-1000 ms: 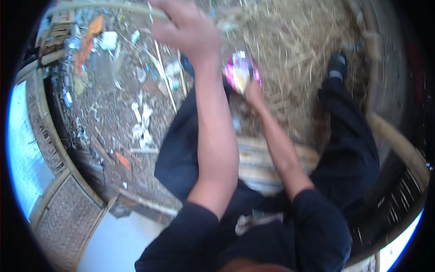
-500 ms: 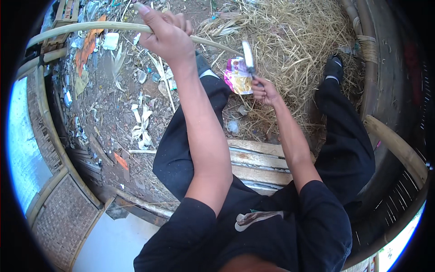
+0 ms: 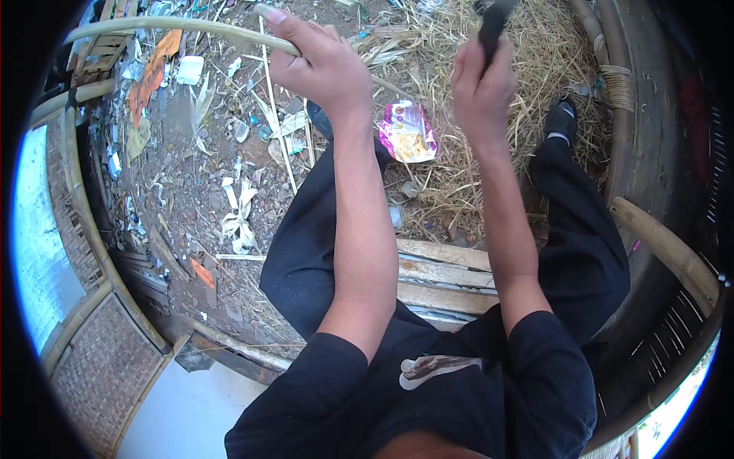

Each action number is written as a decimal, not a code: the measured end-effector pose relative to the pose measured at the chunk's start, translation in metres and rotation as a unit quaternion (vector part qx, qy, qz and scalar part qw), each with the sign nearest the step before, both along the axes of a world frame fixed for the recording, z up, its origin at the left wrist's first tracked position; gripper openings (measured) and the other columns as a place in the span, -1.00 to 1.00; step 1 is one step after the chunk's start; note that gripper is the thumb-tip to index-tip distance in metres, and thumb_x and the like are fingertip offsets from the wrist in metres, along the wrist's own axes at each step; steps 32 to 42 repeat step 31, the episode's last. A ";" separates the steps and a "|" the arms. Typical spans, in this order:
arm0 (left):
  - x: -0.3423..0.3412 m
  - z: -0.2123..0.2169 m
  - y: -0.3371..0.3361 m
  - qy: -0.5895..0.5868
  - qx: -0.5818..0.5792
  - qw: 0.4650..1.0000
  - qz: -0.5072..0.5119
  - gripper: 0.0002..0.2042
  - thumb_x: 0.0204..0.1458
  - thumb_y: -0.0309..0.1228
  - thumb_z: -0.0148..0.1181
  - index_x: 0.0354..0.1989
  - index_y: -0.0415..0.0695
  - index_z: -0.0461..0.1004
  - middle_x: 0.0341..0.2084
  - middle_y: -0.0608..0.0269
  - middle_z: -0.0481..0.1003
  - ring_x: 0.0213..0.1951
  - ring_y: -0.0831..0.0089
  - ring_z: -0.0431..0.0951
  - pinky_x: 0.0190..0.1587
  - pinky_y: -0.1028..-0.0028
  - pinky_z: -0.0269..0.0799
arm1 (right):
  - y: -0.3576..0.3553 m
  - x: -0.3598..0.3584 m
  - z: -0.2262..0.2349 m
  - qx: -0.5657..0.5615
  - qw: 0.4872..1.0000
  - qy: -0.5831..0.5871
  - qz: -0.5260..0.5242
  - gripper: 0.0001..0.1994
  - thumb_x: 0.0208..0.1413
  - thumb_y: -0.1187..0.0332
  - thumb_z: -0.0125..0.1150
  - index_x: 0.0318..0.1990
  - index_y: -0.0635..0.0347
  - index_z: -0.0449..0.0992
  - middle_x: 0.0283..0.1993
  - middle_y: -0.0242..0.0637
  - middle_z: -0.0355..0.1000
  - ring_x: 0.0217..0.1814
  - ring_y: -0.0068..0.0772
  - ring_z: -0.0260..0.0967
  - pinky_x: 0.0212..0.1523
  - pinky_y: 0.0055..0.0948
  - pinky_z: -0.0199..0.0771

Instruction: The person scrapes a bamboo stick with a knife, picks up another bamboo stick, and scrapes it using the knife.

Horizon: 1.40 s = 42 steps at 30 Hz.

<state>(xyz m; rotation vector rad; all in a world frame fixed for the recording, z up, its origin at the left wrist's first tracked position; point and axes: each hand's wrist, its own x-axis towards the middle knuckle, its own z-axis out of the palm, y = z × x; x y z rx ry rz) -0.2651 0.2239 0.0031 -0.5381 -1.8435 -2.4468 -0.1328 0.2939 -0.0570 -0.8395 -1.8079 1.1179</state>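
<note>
My left hand [image 3: 325, 65] is closed round a long pale stick [image 3: 176, 25], its thumb stretched along the far side. The stick bends away to the left, and its thinner end slants right and down below the fist, over the ground. My right hand [image 3: 485, 96], raised at the right, grips a knife [image 3: 496, 27] that points away from me; it looks dark here and its tip is cut off by the picture's top edge. Between the hands, apart from both, a pink and white plastic packet [image 3: 407, 131] lies on the ground.
Dry straw [image 3: 550, 69] covers the ground at the right, by a bamboo post bound with cord [image 3: 615, 83]. Litter and an orange scrap [image 3: 149, 73] lie to the left. Wooden slats [image 3: 447, 274] lie between my legs. A woven panel [image 3: 111, 367] stands lower left.
My right hand has lifted the knife up and away from beside the packet, and its bright blade now looks dark. My left hand has shifted right and slightly up with the stick.
</note>
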 end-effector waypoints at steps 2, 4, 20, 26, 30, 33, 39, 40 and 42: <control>0.000 -0.003 0.000 0.001 -0.006 1.000 0.010 -0.44 0.32 -0.02 -0.17 -0.74 -0.01 0.00 -0.88 0.48 0.00 -0.83 0.70 -0.06 -0.78 0.58 -0.13 | 0.001 -0.012 0.030 0.025 0.998 0.050 -0.016 -0.83 0.36 0.30 -0.09 -0.21 0.22 0.28 -0.57 -0.44 0.28 -0.62 -0.70 0.22 -0.66 -0.63 0.18; 0.002 0.002 -0.003 0.000 -0.004 1.000 0.009 -0.44 0.32 -0.02 -0.17 -0.74 -0.01 -0.01 -0.89 0.48 0.00 -0.83 0.70 -0.05 -0.79 0.58 -0.14 | -0.013 -0.019 0.050 0.038 0.980 0.186 -0.052 -0.82 0.37 0.32 -0.14 -0.25 0.21 0.27 -0.53 -0.41 0.29 -0.62 -0.78 0.21 -0.66 -0.71 0.14; 0.014 0.007 -0.002 0.065 0.007 0.997 -0.035 -0.47 0.33 -0.06 -0.18 -0.71 -0.01 0.00 -0.88 0.46 -0.01 -0.83 0.68 -0.08 -0.79 0.55 -0.17 | -0.100 0.045 -0.215 -0.284 0.848 -0.431 0.120 -0.57 0.31 0.13 -0.17 0.00 0.43 0.27 -0.10 0.39 0.41 -0.05 0.42 0.38 0.01 0.16 0.35; 0.015 0.012 -0.004 0.038 0.033 0.998 -0.023 -0.46 0.31 0.01 -0.16 -0.69 -0.02 0.00 -0.87 0.43 0.01 -0.83 0.66 -0.08 -0.78 0.55 -0.18 | -0.079 0.018 -0.232 -0.230 0.879 -0.414 0.056 -0.56 0.33 0.07 -0.20 -0.07 0.37 0.32 -0.19 0.32 0.45 -0.08 0.39 0.38 -0.02 0.16 0.33; 0.016 0.009 0.004 0.052 0.056 0.996 -0.047 -0.51 0.33 -0.05 -0.17 -0.65 -0.04 0.09 -0.90 0.46 0.05 -0.87 0.73 0.01 -0.85 0.62 -0.09 | -0.071 0.020 -0.255 -0.269 0.870 -0.401 0.104 -0.54 0.33 0.05 -0.19 -0.03 0.38 0.32 -0.19 0.28 0.46 -0.10 0.41 0.39 -0.05 0.12 0.37; 0.013 0.009 0.003 0.062 0.006 0.997 -0.051 -0.46 0.28 0.06 -0.14 -0.66 -0.03 0.02 -0.85 0.43 0.03 -0.83 0.66 -0.06 -0.79 0.55 -0.15 | -0.064 0.021 -0.260 -0.294 0.878 -0.352 0.138 -0.54 0.31 0.00 -0.14 0.02 0.27 0.34 -0.21 0.19 0.49 -0.12 0.42 0.39 -0.04 0.08 0.38; 0.013 0.009 0.003 0.062 0.006 0.997 -0.051 -0.46 0.28 0.06 -0.14 -0.66 -0.03 0.02 -0.85 0.43 0.03 -0.83 0.66 -0.06 -0.79 0.55 -0.15 | -0.064 0.021 -0.260 -0.294 0.878 -0.352 0.138 -0.54 0.31 0.00 -0.14 0.02 0.27 0.34 -0.21 0.19 0.49 -0.12 0.42 0.39 -0.04 0.08 0.38; 0.013 0.009 0.003 0.062 0.006 0.997 -0.051 -0.46 0.28 0.06 -0.14 -0.66 -0.03 0.02 -0.85 0.43 0.03 -0.83 0.66 -0.06 -0.79 0.55 -0.15 | -0.064 0.021 -0.260 -0.294 0.878 -0.352 0.138 -0.54 0.31 0.00 -0.14 0.02 0.27 0.34 -0.21 0.19 0.49 -0.12 0.42 0.39 -0.04 0.08 0.38; 0.013 0.009 0.003 0.062 0.006 0.997 -0.051 -0.46 0.28 0.06 -0.14 -0.66 -0.03 0.02 -0.85 0.43 0.03 -0.83 0.66 -0.06 -0.79 0.55 -0.15 | -0.064 0.021 -0.260 -0.294 0.878 -0.352 0.138 -0.54 0.31 0.00 -0.14 0.02 0.27 0.34 -0.21 0.19 0.49 -0.12 0.42 0.39 -0.04 0.08 0.38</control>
